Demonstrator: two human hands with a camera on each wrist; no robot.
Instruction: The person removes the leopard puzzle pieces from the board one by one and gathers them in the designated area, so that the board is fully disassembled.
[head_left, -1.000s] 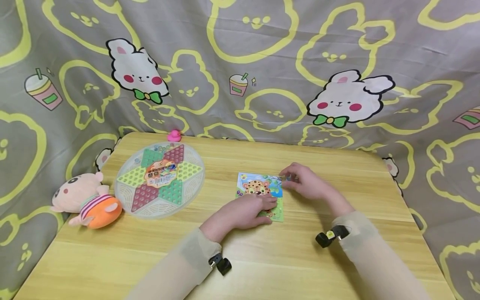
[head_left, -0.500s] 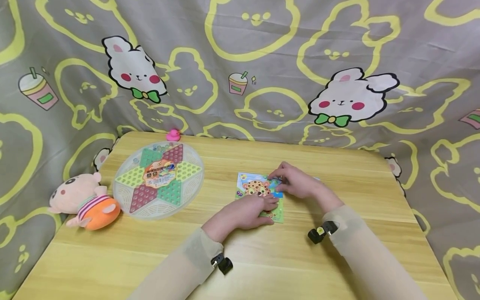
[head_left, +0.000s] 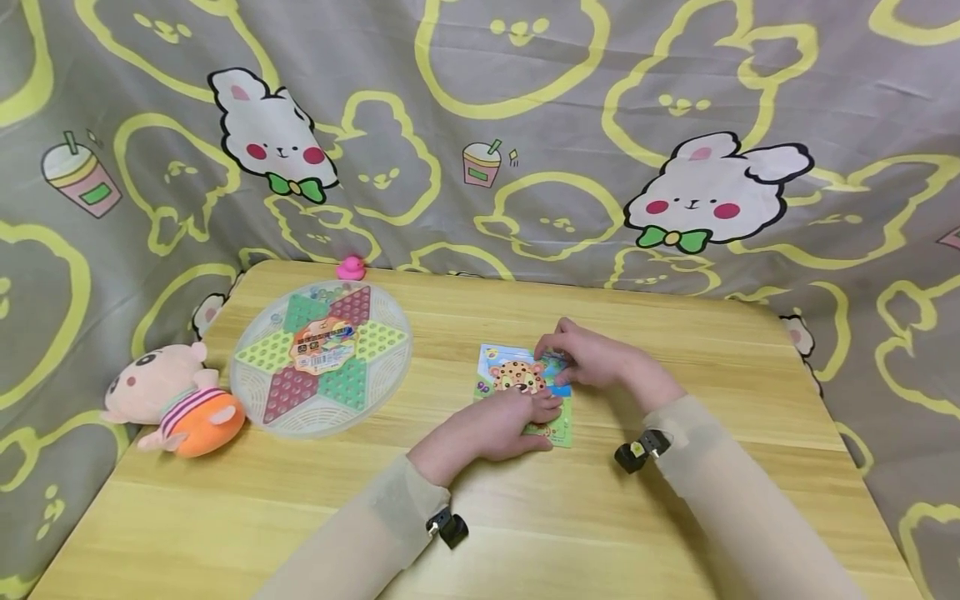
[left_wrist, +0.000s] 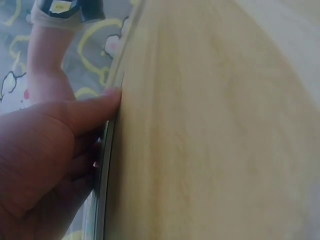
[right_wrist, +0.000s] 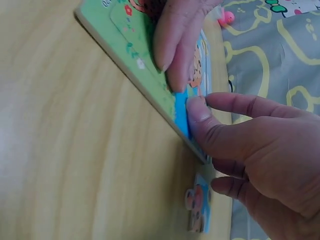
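A small jigsaw puzzle with a cartoon leopard on blue and green lies on the wooden table. My left hand rests across its lower part, fingers laid over the picture and thumb along the near edge. At the puzzle's upper right, my right hand has thumb and index finger bent close together, pinching a puzzle piece mostly hidden by the fingertips. In the right wrist view, the right thumb sits over a blue part of the picture. A loose puzzle piece shows beyond the board, beside the lower fingers.
Left of the puzzle lies a round Chinese checkers board with a star pattern. A plush toy in orange lies at the table's left side. A pink rubber duck stands by the back edge, in front of a patterned curtain.
My right hand has moved left from beside the puzzle's right edge onto its upper right corner. The left hand stays on the puzzle. The head view has shifted slightly.
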